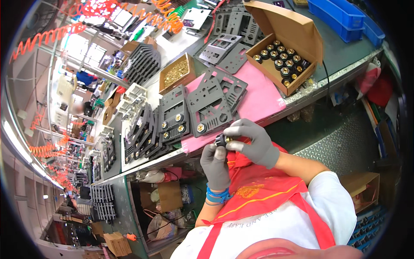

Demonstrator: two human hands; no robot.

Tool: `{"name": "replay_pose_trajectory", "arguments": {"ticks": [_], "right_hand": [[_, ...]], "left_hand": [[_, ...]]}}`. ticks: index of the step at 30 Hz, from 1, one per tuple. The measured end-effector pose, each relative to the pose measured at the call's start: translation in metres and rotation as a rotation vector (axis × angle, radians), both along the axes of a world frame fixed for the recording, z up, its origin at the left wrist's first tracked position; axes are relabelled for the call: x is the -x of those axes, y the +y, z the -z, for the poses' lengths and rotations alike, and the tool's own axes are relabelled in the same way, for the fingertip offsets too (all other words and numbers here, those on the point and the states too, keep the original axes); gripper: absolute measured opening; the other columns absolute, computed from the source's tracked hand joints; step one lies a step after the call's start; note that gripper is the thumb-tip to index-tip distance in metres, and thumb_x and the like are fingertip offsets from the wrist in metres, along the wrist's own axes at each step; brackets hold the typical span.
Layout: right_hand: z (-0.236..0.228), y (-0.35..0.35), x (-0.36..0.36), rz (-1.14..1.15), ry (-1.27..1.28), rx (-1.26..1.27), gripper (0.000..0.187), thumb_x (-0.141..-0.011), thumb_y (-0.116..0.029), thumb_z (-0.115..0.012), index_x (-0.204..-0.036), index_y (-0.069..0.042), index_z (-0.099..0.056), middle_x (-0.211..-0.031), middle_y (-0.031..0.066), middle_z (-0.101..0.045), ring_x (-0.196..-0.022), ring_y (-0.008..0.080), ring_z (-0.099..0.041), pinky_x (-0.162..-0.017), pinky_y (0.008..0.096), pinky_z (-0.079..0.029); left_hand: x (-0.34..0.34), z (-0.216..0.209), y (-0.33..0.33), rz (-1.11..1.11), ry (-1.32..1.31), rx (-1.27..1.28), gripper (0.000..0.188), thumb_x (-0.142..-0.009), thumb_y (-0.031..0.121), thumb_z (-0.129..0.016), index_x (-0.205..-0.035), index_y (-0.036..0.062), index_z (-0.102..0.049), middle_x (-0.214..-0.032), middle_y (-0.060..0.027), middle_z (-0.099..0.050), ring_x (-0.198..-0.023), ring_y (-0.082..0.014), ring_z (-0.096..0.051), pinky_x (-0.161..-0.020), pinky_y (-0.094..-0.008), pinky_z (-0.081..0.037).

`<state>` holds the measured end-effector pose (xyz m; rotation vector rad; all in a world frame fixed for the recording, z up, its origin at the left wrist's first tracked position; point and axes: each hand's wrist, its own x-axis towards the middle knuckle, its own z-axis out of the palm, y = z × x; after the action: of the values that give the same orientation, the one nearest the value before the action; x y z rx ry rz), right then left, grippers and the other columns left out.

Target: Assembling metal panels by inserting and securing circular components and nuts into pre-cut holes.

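Left grip (pixel 215 167), right grip (pixel 256 146): pinching black fitting (pixel 221 140) | near tabletop edge (pixel 308 97) | pink sheet (pixel 262 96) partly bare beside grey plates (pixel 207 101)

- Your left hand (pixel 215 169) and right hand (pixel 258 146) wear grey gloves (pixel 266 154) with paler fingertips (pixel 220 153).
- A bright blue band (pixel 219 196) circles the wrist behind your left hand.
- Between your hands and chest hangs your red apron (pixel 278 183), with a gold emblem (pixel 250 191), yellow stripe (pixel 264 200) and red straps (pixel 314 218).
- Behind it, your white short-sleeved shirt (pixel 280 218) bears dark lettering (pixel 252 219).
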<state>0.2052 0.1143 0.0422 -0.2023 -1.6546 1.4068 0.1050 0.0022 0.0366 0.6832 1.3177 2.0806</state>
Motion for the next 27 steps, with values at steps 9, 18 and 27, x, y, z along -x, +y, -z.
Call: {"name": "replay_pose_trajectory", "arguments": {"ticks": [9,18,27], "right_hand": [[0.008,0.019,0.003,-0.419,0.094,-0.561,0.035,-0.074,0.006,-0.056,-0.102,-0.011,-0.068,-0.115,0.0056,-0.063,-0.106,0.0256,-0.058,-0.101,0.0456,-0.035],[0.015,0.088,0.005,0.006,-0.125,-0.195,0.020,-0.078,0.002,-0.065,-0.096,-0.007,-0.067,-0.112,0.0127,-0.063,-0.101,0.0273,-0.060,-0.086,0.0374,-0.047],[0.014,0.049,0.032,-0.084,-0.204,-0.706,0.028,-0.076,-0.028,-0.074,-0.098,-0.017,-0.061,-0.107,0.0001,-0.061,-0.095,0.0205,-0.058,-0.085,0.0376,-0.042]], "left_hand": [[0.031,0.048,-0.011,0.370,0.025,0.213,0.029,-0.093,0.011,-0.051,-0.120,0.0000,-0.053,-0.122,-0.0105,-0.056,-0.110,-0.0195,-0.057,-0.094,-0.0346,-0.048],[0.040,0.031,-0.002,0.558,-0.391,-0.146,0.060,-0.089,0.049,-0.061,-0.119,-0.0021,-0.049,-0.114,-0.0129,-0.054,-0.096,-0.0258,-0.058,-0.092,-0.0379,-0.046],[0.047,0.044,0.004,0.493,-0.588,-0.053,0.047,-0.096,0.041,-0.051,-0.120,-0.0002,-0.050,-0.117,-0.0083,-0.054,-0.109,-0.0183,-0.052,-0.097,-0.0347,-0.041]]}}
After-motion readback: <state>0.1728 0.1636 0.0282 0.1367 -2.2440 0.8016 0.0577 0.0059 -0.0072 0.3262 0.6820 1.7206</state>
